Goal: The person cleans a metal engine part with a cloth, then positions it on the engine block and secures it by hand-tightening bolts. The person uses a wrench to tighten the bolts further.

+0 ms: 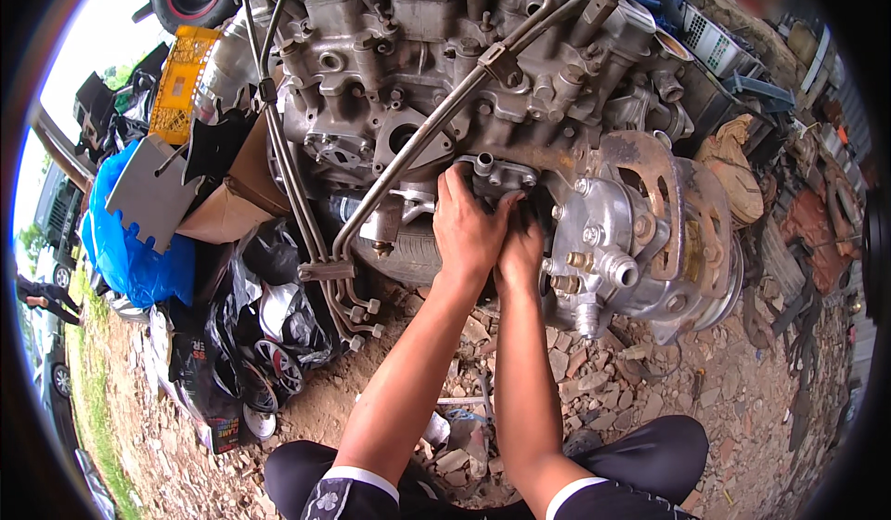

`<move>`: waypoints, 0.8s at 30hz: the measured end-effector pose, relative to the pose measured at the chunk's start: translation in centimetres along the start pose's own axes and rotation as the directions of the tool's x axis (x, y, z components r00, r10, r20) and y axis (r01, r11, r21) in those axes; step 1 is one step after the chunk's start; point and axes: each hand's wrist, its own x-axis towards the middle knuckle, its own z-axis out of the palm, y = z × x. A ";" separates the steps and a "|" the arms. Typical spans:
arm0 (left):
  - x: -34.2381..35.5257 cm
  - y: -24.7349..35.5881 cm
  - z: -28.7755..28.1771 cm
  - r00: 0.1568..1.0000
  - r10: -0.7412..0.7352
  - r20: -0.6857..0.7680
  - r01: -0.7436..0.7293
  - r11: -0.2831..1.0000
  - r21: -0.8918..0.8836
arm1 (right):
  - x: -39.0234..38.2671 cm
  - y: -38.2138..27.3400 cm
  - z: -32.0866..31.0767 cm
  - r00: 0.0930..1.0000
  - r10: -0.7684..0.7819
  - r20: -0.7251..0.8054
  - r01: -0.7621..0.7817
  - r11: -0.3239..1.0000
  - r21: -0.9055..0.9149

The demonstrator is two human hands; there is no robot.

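A greasy metal engine block [418,46] fills the upper middle. My left hand [466,227] has its fingers curled on a metal fitting [499,172] with a short upright pipe, low on the engine's face. My right hand [520,251] is tucked close beside and partly behind it, fingers bent toward the fitting's underside; what they grip is hidden. Long bent metal pipes [390,186] with end nuts run diagonally just left of my hands. A large silver pump [613,241] with a rusty bracket [664,195] stands at the right of my right hand.
A tyre [399,260] lies under the engine. Blue plastic [130,232], cardboard [232,204], black bags [251,325] and a yellow crate [181,84] are piled at the left. Tools [478,395] lie on rubble between my knees. A person [42,292] and vehicles show at the far left.
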 end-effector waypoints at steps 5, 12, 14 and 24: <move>0.3 0.4 0.0 0.998 0.066 -0.010 -0.065 0.996 0.067 | -0.1 0.3 -0.5 1.000 0.006 0.013 -0.005 0.997 -0.075; 0.6 0.1 -0.2 0.997 0.070 -0.016 -0.069 0.995 0.073 | -1.2 -0.4 0.0 0.996 0.051 -0.074 -0.055 0.997 -0.063; 0.5 0.0 -0.1 0.998 0.057 -0.035 -0.056 0.998 0.020 | -2.4 0.0 0.7 0.990 -0.068 -0.127 0.068 0.998 -0.006; 0.7 -2.5 -1.6 0.995 0.087 0.049 -0.076 0.978 -0.196 | -4.3 -1.8 3.0 0.949 -0.198 -0.246 0.208 0.978 0.015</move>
